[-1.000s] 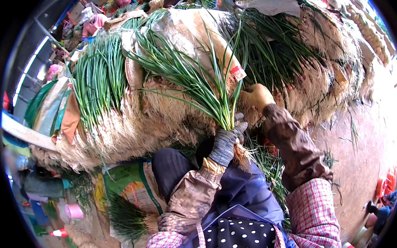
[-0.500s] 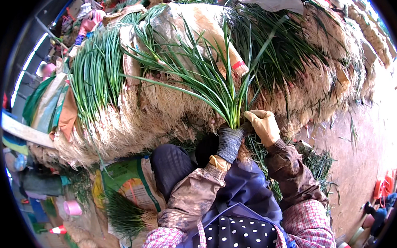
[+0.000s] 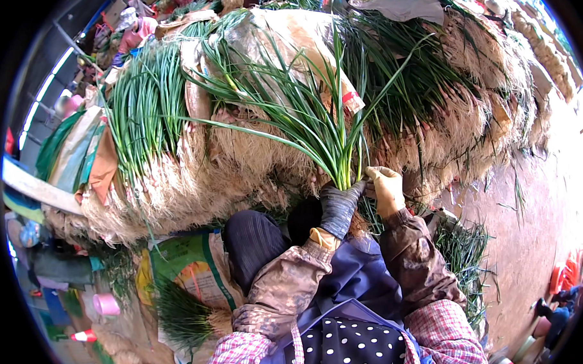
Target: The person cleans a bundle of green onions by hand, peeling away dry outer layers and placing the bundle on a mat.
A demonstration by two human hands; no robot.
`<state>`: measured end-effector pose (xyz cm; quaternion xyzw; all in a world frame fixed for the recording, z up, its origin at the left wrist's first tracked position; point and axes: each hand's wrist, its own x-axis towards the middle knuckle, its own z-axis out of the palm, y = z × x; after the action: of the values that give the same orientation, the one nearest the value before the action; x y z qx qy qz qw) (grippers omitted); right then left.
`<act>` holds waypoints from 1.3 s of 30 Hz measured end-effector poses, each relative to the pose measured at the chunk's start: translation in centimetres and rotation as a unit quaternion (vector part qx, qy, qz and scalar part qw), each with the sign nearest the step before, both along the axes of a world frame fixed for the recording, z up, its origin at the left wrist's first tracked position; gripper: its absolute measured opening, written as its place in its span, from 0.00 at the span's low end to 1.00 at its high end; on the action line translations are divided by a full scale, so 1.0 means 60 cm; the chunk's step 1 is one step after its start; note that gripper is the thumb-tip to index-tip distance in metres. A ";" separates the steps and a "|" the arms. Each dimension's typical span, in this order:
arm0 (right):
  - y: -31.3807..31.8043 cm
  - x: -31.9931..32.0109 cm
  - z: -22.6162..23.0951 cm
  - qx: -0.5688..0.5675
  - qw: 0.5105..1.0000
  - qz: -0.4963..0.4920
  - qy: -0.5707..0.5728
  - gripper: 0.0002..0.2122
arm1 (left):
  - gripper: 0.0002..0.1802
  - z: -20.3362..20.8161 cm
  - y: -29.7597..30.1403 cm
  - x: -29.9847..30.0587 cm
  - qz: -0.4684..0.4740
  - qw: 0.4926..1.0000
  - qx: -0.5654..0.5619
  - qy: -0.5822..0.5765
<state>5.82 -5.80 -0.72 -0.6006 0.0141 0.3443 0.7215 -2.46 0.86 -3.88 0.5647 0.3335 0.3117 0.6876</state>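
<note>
A bunch of green onions (image 3: 343,156) stands upright in front of me, its long leaves fanning up and to the left. My left hand (image 3: 339,207), in a dark grey wrap over a yellow glove, is closed around the lower stalks. Pale roots hang beneath that grip. Just right of the bunch, my right hand (image 3: 387,186) in a yellow glove has thumb and fingers pinched together beside the stalks. Whatever lies between those fingertips is too small to make out.
A long heap of green onions (image 3: 145,116) with shaggy roots (image 3: 252,151) spans the space ahead, partly covered by a pale sack (image 3: 292,28). A smaller bunch (image 3: 183,308) lies on a printed sack at left. Loose leaves (image 3: 464,253) lie at right. Another person (image 3: 135,33) is at far left.
My right hand has shifted slightly down and left, its forearm drawn closer to my body. My left hand keeps its hold on the bunch, almost unmoved.
</note>
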 end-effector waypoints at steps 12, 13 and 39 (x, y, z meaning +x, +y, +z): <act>0.023 0.021 -0.001 0.144 0.977 0.078 0.140 0.07 | 0.13 0.022 -0.004 -0.005 -0.042 0.990 -0.132 -0.004; 0.025 0.020 -0.009 0.140 0.980 0.043 0.137 0.06 | 0.12 0.026 -0.006 -0.002 -0.042 0.992 -0.118 -0.005; 0.033 0.152 0.013 -0.436 0.669 0.137 -0.586 0.11 | 0.13 0.046 -0.004 -0.006 -0.127 0.975 -0.178 0.041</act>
<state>14.94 -3.79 0.03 -0.9202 -0.3454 -0.0291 0.1817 -2.81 0.61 -1.14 0.4830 0.3373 0.1344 0.7968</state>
